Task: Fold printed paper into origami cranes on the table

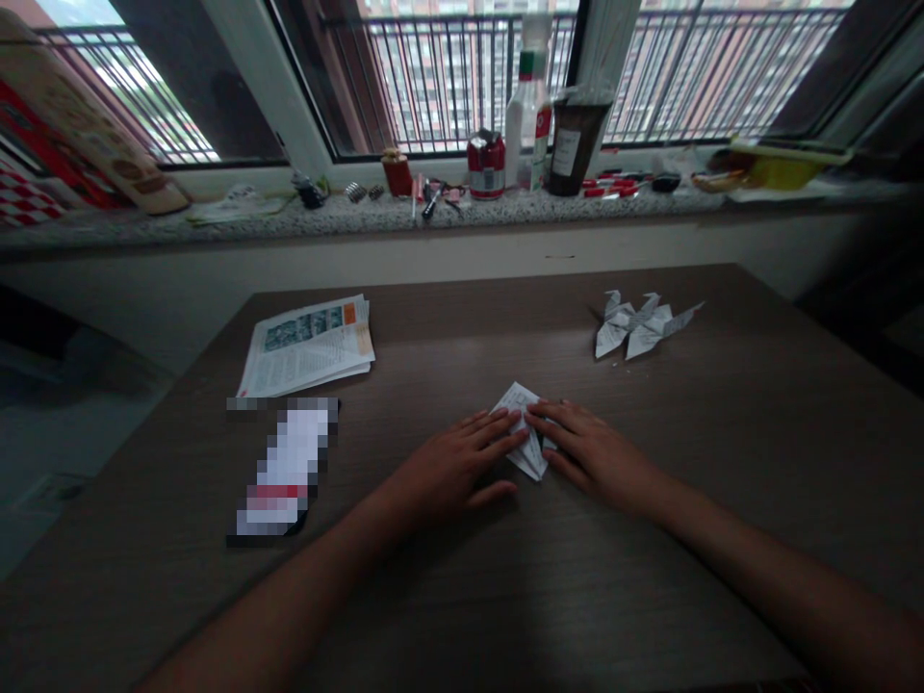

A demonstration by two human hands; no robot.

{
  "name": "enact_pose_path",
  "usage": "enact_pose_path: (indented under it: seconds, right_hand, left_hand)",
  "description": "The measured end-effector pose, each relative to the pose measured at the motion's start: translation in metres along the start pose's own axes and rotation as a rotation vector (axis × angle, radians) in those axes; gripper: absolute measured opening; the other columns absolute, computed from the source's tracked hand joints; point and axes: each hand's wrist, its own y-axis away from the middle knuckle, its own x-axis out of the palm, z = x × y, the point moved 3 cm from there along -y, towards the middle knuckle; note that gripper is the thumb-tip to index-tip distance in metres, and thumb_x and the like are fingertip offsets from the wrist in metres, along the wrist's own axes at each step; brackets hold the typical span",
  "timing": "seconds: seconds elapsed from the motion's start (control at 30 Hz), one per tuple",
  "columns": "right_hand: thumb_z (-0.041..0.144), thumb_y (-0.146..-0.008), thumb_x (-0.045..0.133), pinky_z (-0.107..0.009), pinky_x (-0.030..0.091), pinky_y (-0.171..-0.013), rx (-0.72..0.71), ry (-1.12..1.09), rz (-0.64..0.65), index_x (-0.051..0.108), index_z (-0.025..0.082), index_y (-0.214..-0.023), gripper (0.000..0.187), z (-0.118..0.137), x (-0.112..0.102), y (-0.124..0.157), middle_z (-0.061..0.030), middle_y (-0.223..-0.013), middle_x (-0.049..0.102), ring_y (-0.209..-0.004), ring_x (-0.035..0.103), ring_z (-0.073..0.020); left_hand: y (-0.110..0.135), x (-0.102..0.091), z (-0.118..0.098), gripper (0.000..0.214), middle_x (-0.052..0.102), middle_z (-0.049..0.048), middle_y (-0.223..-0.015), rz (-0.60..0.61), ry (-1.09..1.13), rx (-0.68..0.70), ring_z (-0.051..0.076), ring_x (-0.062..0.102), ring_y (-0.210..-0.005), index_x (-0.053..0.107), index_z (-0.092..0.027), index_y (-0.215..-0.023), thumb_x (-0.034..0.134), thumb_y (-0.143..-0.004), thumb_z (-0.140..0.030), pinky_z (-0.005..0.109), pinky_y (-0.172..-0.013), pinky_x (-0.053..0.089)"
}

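Note:
A small folded piece of printed paper (530, 460), roughly diamond-shaped, lies flat on the brown table (448, 597). My left hand (462, 457) rests on its left side with the fingers stretched out and the thumb apart. From the other side, my right hand (588, 448) lays its spread fingertips on the paper's right edge. Both hands cover part of the sheet, so some of its folds are hidden. Farther back on the right stand folded paper cranes (639, 325), made of similar printed paper.
At the left lie a stack of printed sheets (310, 351) and a blurred-out phone-like object (285, 472). Along the granite windowsill (346, 223) stand a red can (486, 166), a clear bottle (514, 135), a dark cup (570, 144) and a yellow container (786, 168).

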Motion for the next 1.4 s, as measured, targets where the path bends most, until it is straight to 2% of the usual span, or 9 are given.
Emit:
enact_pose_path:
  seconds: [0.1,0.2,0.37,0.5,0.6,0.67,0.97,1.2,1.4]
  right_hand:
    - [0.028,-0.105,0.052,-0.058,0.037,-0.123,-0.005,-0.017,-0.014,0.036,0.030,-0.161,0.059,0.000,-0.001,0.000,-0.0092,-0.162,0.046,-0.148,0.045,-0.0294]
    - [0.027,-0.103,0.054,-0.059,0.037,-0.122,-0.003,-0.026,-0.021,0.040,0.029,-0.159,0.058,0.000,-0.002,0.000,-0.0095,-0.161,0.047,-0.148,0.046,-0.0300]
    - [0.026,-0.102,0.056,-0.058,0.036,-0.124,-0.026,-0.034,-0.009,0.044,0.026,-0.157,0.056,0.001,-0.004,-0.001,-0.0104,-0.161,0.048,-0.149,0.044,-0.0294]
    - [0.025,-0.104,0.055,-0.057,0.031,-0.126,-0.073,-0.046,0.025,0.049,0.027,-0.153,0.049,0.002,-0.005,-0.002,-0.0083,-0.159,0.050,-0.150,0.042,-0.0259]
    - [0.025,-0.105,0.054,-0.058,0.028,-0.127,-0.103,-0.058,0.045,0.050,0.027,-0.151,0.047,0.002,-0.005,-0.001,-0.0074,-0.160,0.051,-0.150,0.043,-0.0247]
    - [0.026,-0.106,0.053,-0.058,0.028,-0.127,-0.118,-0.061,0.046,0.050,0.027,-0.152,0.046,0.003,-0.005,-0.001,-0.0080,-0.159,0.051,-0.149,0.045,-0.0246]
    - [0.026,-0.107,0.052,-0.055,0.036,-0.124,-0.150,-0.092,0.026,0.058,0.028,-0.145,0.039,0.006,-0.003,-0.001,-0.0073,-0.153,0.057,-0.145,0.050,-0.0243]
    - [0.020,-0.105,0.053,-0.058,0.037,-0.122,-0.161,-0.074,0.028,0.058,0.028,-0.146,0.042,0.008,-0.003,-0.001,-0.0092,-0.152,0.058,-0.144,0.051,-0.0258]
    - [0.022,-0.106,0.053,-0.058,0.036,-0.123,-0.155,-0.091,0.016,0.059,0.028,-0.145,0.040,0.009,-0.004,-0.001,-0.0087,-0.150,0.060,-0.143,0.052,-0.0250]
  left_hand:
    - [0.000,0.001,0.002,0.069,0.029,0.0089,-0.170,0.016,0.019,0.000,0.031,0.028,-0.157,0.031,-0.030,-0.164,0.058,-0.104,-0.051,0.052,-0.127,0.029]
    - [0.000,-0.001,0.006,0.061,0.032,0.0086,-0.169,-0.041,0.056,-0.036,0.032,0.032,-0.155,0.037,-0.034,-0.161,0.059,-0.105,-0.043,0.055,-0.124,0.032]
    - [-0.004,-0.007,0.015,0.052,0.057,0.0121,-0.148,-0.233,0.222,-0.150,0.026,0.058,-0.132,0.044,-0.027,-0.155,0.056,-0.104,-0.022,0.046,-0.112,0.049]
    - [-0.007,-0.008,0.024,0.034,0.065,0.0099,-0.130,-0.307,0.230,-0.178,0.025,0.063,-0.121,0.061,-0.023,-0.135,0.060,-0.101,-0.017,0.044,-0.107,0.051]
    - [-0.008,-0.007,0.029,0.017,0.066,0.0086,-0.123,-0.316,0.226,-0.160,0.024,0.064,-0.115,0.070,-0.021,-0.112,0.063,-0.098,-0.013,0.043,-0.103,0.053]
    - [-0.008,-0.007,0.033,0.013,0.066,0.0078,-0.121,-0.308,0.240,-0.155,0.024,0.065,-0.112,0.071,-0.020,-0.105,0.064,-0.097,-0.012,0.042,-0.101,0.054]
    - [-0.008,-0.010,0.039,0.003,0.062,0.0079,-0.122,-0.295,0.295,-0.158,0.023,0.063,-0.113,0.069,-0.020,-0.101,0.067,-0.099,-0.021,0.041,-0.101,0.052]
    - [-0.011,-0.007,0.036,0.007,0.057,0.0086,-0.126,-0.306,0.218,-0.253,0.026,0.058,-0.119,0.067,-0.020,-0.096,0.070,-0.097,-0.026,0.043,-0.106,0.049]
    - [-0.015,-0.004,0.035,0.012,0.056,0.0106,-0.129,-0.284,0.165,-0.306,0.029,0.056,-0.123,0.065,-0.019,-0.090,0.071,-0.096,-0.028,0.047,-0.109,0.047]
